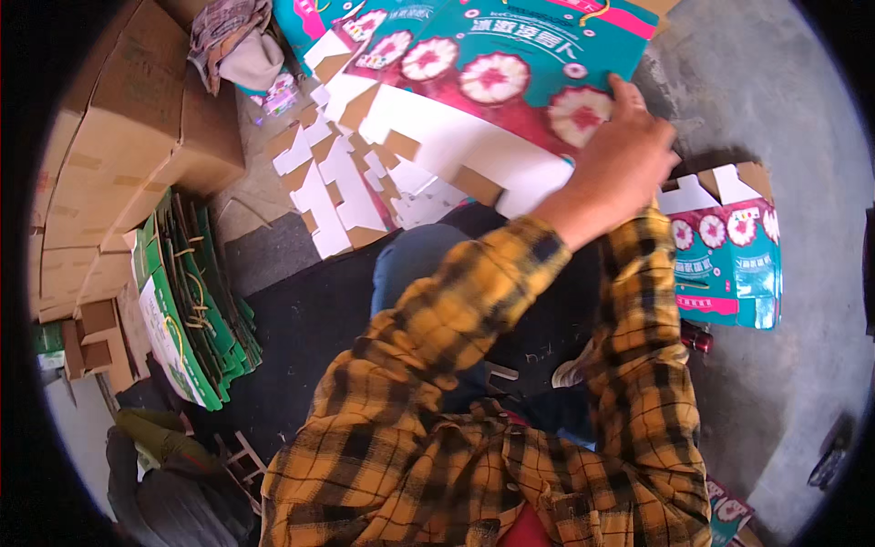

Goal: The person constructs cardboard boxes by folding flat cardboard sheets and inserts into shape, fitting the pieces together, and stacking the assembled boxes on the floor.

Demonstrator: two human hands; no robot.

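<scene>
A flattened teal carton [547, 77] with pink trim, pictures of round cream-and-red pieces and a yellow cord handle slants across the upper middle. Its white lower flaps [456, 137] hang toward me. My left hand [620, 150] reaches across to the carton's right edge, with its fingers closed on that edge. My right forearm [638, 310] comes up beneath the left wrist. The right hand is almost wholly hidden behind the left one, so its fingers do not show. More flat cartons with white and brown flaps [342, 196] lie under and left of the carton.
Brown cardboard boxes [137, 137] stack up at the left, beside a bundle of green folded cartons [187, 301] with cords. To the right, a teal carton [725, 251] lies on the grey floor [802, 137]. A person in dark clothing [182, 483] is at lower left.
</scene>
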